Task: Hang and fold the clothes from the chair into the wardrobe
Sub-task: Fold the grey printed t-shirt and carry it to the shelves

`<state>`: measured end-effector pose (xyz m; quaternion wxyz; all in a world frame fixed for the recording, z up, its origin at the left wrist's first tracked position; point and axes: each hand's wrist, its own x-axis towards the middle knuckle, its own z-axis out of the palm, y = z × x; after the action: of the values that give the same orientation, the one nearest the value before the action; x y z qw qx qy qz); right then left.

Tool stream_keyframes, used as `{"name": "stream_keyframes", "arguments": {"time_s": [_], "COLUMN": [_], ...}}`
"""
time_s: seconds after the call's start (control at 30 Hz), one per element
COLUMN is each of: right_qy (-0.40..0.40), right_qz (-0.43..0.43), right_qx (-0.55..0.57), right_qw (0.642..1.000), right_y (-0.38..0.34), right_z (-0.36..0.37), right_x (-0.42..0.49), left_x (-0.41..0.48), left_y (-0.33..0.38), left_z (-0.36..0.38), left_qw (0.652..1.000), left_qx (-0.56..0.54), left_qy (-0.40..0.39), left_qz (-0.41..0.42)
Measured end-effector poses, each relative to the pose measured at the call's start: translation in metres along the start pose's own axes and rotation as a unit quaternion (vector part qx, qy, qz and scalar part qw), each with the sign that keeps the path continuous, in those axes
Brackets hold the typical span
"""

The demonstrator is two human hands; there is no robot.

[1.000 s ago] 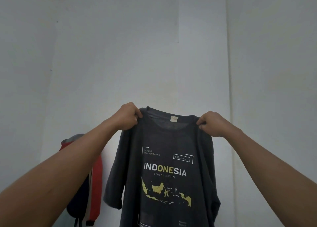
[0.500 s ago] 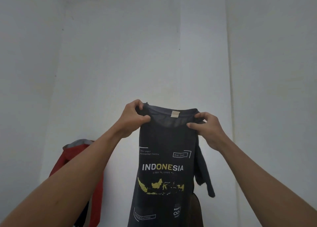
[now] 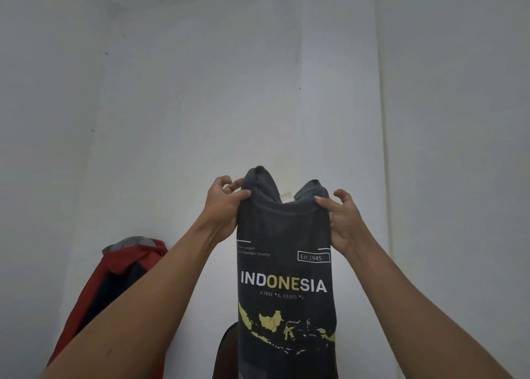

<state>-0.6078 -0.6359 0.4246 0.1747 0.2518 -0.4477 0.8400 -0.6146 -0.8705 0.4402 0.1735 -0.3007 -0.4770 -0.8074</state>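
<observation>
Your left hand pinches the left edge of the dark T-shirt just below the collar, thumb across the front of the cloth, fingers curled loosely behind. Your right hand grips the right edge at the same height, thumb pressed on the front, index and the other fingers half spread behind the fabric. Both are narrow pinch grips closed on cloth, not full fists.

The shirt hangs upright at lower centre of the frame, held out in front of you, both sides tucked behind so it forms a narrow vertical panel. Soft matte charcoal knit, lightly creased. The shoulders poke up as two rounded humps above your hands, with the ribbed collar dipping between them and a small pale neck label showing inside. Front print: white and yellow "INDONESIA", a boxed "Est.1945", small grey text lines, a yellow island map lower down. The hem runs off the bottom edge.

Lower left, partly behind your left forearm, a red jacket with dark panels and a grey collar hangs against the wall. A dark rounded shape sits just behind the shirt at bottom centre; cannot tell what it is. Behind everything, a plain white wall, smooth, with a vertical corner line at right.
</observation>
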Motion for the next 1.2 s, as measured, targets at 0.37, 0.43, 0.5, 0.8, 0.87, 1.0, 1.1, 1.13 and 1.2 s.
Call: {"name": "stream_keyframes", "arguments": {"time_s": [0.37,0.43,0.5,0.8,0.87,1.0,1.1,1.13,1.2], "right_qy": [-0.044,-0.078,-0.077,-0.109,-0.095,-0.069,-0.047,-0.044,-0.033], "right_qz": [0.016,0.021,0.039,0.05,0.048,0.063,0.088,0.1,0.128], "right_qx": [-0.074,-0.215,-0.215,-0.033,-0.063,-0.091,-0.084,-0.082,-0.082], "right_qw": [0.996,0.973,0.973,0.992,0.992,0.992,0.991,0.991,0.988], "right_y": [0.003,0.001,0.002,0.028,0.032,0.058,0.081,0.09,0.109], "right_z": [-0.005,-0.009,-0.013,-0.023,-0.026,-0.046,-0.063,-0.069,-0.084], "right_x": [-0.002,-0.004,-0.002,0.0,0.0,-0.005,-0.016,-0.02,-0.027], "left_x": [0.002,0.002,-0.001,-0.001,-0.004,-0.014,-0.023,-0.026,-0.031], "left_y": [-0.004,-0.004,-0.006,-0.039,-0.049,-0.079,-0.109,-0.121,-0.149], "left_z": [0.001,-0.005,-0.013,-0.031,-0.035,-0.045,-0.053,-0.056,-0.062], "left_qw": [0.999,0.995,0.985,0.996,0.996,0.995,0.991,0.99,0.986], "left_qx": [0.021,0.092,0.154,-0.019,-0.023,-0.016,-0.018,-0.013,-0.004], "left_qy": [0.018,-0.019,-0.054,-0.05,-0.04,-0.031,-0.022,-0.015,0.002], "left_qz": [-0.027,-0.03,-0.053,-0.066,-0.074,-0.098,-0.13,-0.142,-0.167]}}
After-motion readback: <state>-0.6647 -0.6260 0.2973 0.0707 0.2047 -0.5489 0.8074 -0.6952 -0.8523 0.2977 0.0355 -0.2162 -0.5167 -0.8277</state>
